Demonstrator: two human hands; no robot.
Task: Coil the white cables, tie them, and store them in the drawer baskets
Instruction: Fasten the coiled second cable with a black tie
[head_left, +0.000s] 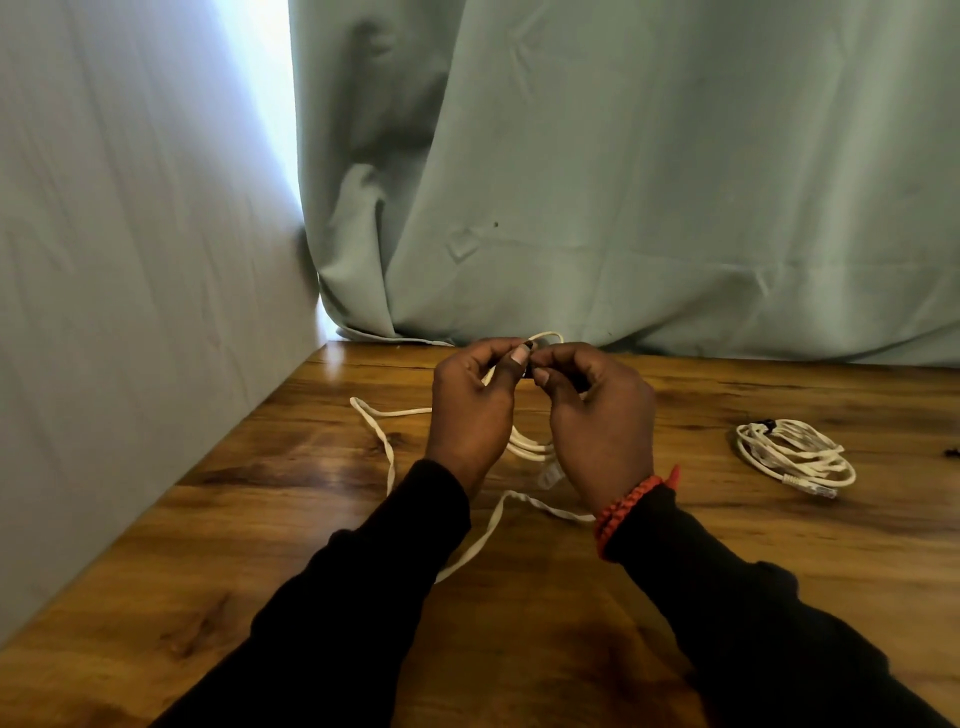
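My left hand (475, 410) and my right hand (597, 415) are raised close together above the wooden table (260, 519). Both pinch the top of a partly coiled white cable (530, 447), where a small dark tie shows between the fingertips. A few loops hang between my palms, and a clear plug dangles below them. The cable's loose tail (384, 447) trails over the table to the left and back under my wrists. A second white cable (795, 454) lies coiled and tied at the right.
Grey-green curtains (623, 182) hang behind the table and along its left side. A small dark object (951, 452) lies at the right edge of the view. No drawer or basket is in view.
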